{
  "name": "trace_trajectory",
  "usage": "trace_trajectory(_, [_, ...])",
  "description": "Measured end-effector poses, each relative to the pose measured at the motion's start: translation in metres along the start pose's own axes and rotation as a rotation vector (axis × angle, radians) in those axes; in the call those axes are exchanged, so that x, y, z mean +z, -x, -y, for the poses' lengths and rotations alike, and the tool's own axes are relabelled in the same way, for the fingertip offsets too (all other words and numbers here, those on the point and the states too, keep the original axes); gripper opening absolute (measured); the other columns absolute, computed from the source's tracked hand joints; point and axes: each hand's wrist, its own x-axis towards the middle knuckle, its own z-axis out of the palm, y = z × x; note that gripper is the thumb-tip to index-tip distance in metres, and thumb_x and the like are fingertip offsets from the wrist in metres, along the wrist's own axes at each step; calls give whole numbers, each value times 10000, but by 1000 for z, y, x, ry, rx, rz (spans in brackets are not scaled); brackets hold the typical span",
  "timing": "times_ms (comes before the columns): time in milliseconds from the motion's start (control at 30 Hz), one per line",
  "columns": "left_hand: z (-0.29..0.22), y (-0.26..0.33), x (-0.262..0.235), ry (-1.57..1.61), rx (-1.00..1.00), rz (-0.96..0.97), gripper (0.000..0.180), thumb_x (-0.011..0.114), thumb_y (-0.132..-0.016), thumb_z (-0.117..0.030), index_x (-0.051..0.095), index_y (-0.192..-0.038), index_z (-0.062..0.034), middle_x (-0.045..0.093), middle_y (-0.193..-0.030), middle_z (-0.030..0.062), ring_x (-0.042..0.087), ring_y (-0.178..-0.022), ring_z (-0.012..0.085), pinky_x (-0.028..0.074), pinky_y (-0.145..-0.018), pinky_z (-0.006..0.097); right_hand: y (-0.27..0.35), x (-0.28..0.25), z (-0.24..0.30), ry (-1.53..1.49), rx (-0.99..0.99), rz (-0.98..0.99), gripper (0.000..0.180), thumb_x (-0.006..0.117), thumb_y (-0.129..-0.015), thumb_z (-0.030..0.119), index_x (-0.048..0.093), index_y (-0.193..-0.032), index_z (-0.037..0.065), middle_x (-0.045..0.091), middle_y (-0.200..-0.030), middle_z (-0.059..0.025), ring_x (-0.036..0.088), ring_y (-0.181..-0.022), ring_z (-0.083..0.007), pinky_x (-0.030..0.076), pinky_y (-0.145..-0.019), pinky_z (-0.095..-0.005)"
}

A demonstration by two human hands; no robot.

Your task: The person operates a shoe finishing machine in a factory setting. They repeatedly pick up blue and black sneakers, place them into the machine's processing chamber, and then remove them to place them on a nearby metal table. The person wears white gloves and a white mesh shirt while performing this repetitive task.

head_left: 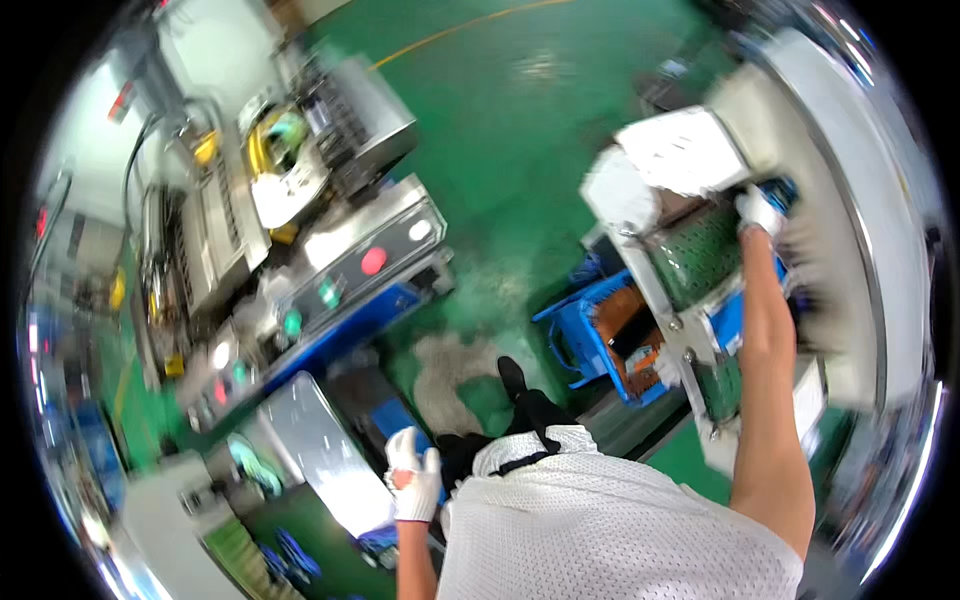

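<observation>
My right hand (pixel 762 212), in a white glove, reaches far out to the right over a pale workbench (pixel 850 290). Its fingers are closed on a dark blue object (pixel 780 192), too blurred for me to name its kind. Just left of that hand a green perforated sheet or tray (pixel 695 260) lies on the bench. Low by my left side is my left hand (pixel 413 478), gloved in white too, thumb and fingers apart with nothing visible in them. It is nearest to a shiny grey panel (pixel 335 455).
A blue crate (pixel 575 335) with brown lining and loose items stands below the bench. White sheets (pixel 680 150) lie at the bench's far end. On the left is a machine with a control panel (pixel 350 275) of coloured buttons. Green floor (pixel 490 130) runs between.
</observation>
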Motion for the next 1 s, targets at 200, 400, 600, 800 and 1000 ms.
trace_trajectory(200, [77,125,-15,-133,-456,-254,421,683,-912,-117,605,-1318,-39,599,-1262,195,641,-1094,351,526,-932,432,-44,70,-39,152,-306,50,458,684,-898,404,667,-1263,129,689,-1269,-103,628,-1159,-305,482,-1018,-450])
trace_trajectory(400, [99,159,20,-51,-654,-315,428,638,-948,-190,614,-1335,-9,639,-1270,209,627,-1179,386,480,-1031,438,9,87,-69,241,-541,41,452,683,-938,336,638,-1315,91,656,-1348,-107,594,-1247,-329,453,-1086,-488])
trace_trajectory(600, [115,165,77,412,-906,-334,498,562,-1000,-19,446,-1473,83,542,-1464,229,577,-1293,304,481,-1083,392,88,36,-3,-469,184,-256,530,787,-865,306,642,-1302,43,684,-1194,-88,635,-1014,-232,507,-906,-415])
trace_trajectory(800, [99,129,47,178,-664,-118,537,593,-1015,-288,524,-1463,1,633,-1346,266,615,-1238,402,467,-1080,454,103,33,-34,-1412,650,-193,447,826,-846,276,674,-1214,74,698,-1040,-26,656,-827,-155,535,-773,-348])
trace_trajectory(1000, [64,89,8,130,-864,-8,548,544,-1030,-287,469,-1519,-51,579,-1422,255,587,-1280,387,484,-1057,448,158,-12,-8,-1646,493,-67,374,810,-871,223,673,-1202,115,700,-1034,-15,666,-827,-157,548,-787,-347])
